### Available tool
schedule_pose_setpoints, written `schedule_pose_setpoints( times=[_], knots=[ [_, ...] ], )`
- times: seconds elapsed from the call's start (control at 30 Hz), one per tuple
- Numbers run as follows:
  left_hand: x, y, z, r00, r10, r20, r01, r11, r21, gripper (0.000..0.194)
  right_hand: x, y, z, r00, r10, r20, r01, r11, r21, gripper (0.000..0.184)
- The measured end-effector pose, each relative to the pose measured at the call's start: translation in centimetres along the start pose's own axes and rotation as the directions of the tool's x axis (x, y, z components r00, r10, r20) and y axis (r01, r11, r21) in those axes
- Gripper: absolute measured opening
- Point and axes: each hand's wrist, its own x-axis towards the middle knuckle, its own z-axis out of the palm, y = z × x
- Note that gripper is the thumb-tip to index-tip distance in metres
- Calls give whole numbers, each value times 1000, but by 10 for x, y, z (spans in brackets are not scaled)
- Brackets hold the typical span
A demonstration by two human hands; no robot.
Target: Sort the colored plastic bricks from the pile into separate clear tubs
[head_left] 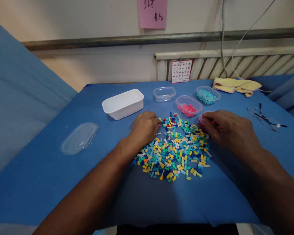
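A heap of small toy building bricks (pixel 173 153) in yellow, blue, green, white and a few reds spreads over the blue cloth. At its upper left edge, my left hand (pixel 145 125) rests palm down with bent fingers pressed together; whatever its fingertips hold is hidden. To the right of the heap, my right hand (pixel 229 130) has thumb and fingers around a small clear tub (pixel 201 121) with red pieces inside, mostly covered by the hand. Just beyond the heap stands a clear tub (pixel 188 106) with pinkish-red bricks. Another clear tub (pixel 208 95) contains light blue bricks.
A white rectangular bin (pixel 123 104) and a clear tub (pixel 164 94) stand behind the heap. Clear lids (pixel 79 138) lie at left. Eyeglasses (pixel 267 119) and a yellow cloth (pixel 236 85) lie at right. A radiator (pixel 205 65) runs along the wall.
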Motion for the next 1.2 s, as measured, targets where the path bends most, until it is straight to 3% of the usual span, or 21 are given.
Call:
schedule_pose_setpoints(
  times=[0.13, 0.27, 0.33, 0.4, 0.43, 0.5, 0.6, 0.67, 0.8, 0.87, 0.9, 1.0, 1.07, 1.2],
  knots=[
    [1, 3, -4, 999, -28, 33, 26, 998, 51, 31, -2, 20, -1, 994, 90, -57, -95, 991, -90, 22],
    [0, 2, -5, 999, -53, -6, 53, 998, 25, 20, -4, 36, 5, 996, 93, 9, -91, 991, -102, 24],
    [-1, 1, -7, 994, -88, -70, 84, 995, -56, 17, -4, 35, 7, 997, 75, 7, -74, 992, -98, 27],
    [-4, 5, -10, 983, -156, -99, 126, 959, -254, 18, -4, 28, 7, 998, 65, -27, -67, 995, -73, 27],
    [-5, 9, -12, 976, -204, -80, 156, 904, -397, 20, -3, 22, 6, 998, 50, -43, -52, 998, -42, 26],
    [-9, 22, -16, 962, -272, 36, 224, 704, -674, 25, -2, 5, 4, 997, -23, -75, 27, 998, 65, 23],
    [-16, 47, -20, 958, -196, 209, 275, 424, -863, 30, -3, -26, 3, 960, -252, -118, 276, 922, 272, 22],
    [-20, 60, -21, 961, -94, 262, 278, 319, -906, 30, -5, -44, 5, 916, -365, -165, 400, 843, 358, 31],
    [-25, 67, -20, 956, 6, 293, 286, 208, -935, 31, -8, -56, 9, 913, -362, -191, 409, 810, 420, 29],
    [-26, 62, -18, 961, 17, 276, 261, 275, -925, 34, -9, -54, 10, 922, -357, -149, 386, 825, 413, 17],
    [-26, 58, -17, 972, -2, 234, 219, 358, -908, 35, -9, -53, 10, 926, -360, -117, 374, 830, 414, 11],
    [-22, 45, -8, 999, -26, -34, -6, 708, -706, 32, -9, -53, 13, 924, -381, -1, 344, 834, 432, 9],
    [-16, 38, -1, 990, 57, -131, -113, 874, -473, 39, -10, -55, 16, 915, -402, 44, 344, 832, 435, 14],
    [-6, 34, 7, 985, 166, 54, -150, 963, -223, 53, -11, -57, 20, 915, -401, 46, 343, 832, 436, 17]
  ],
)
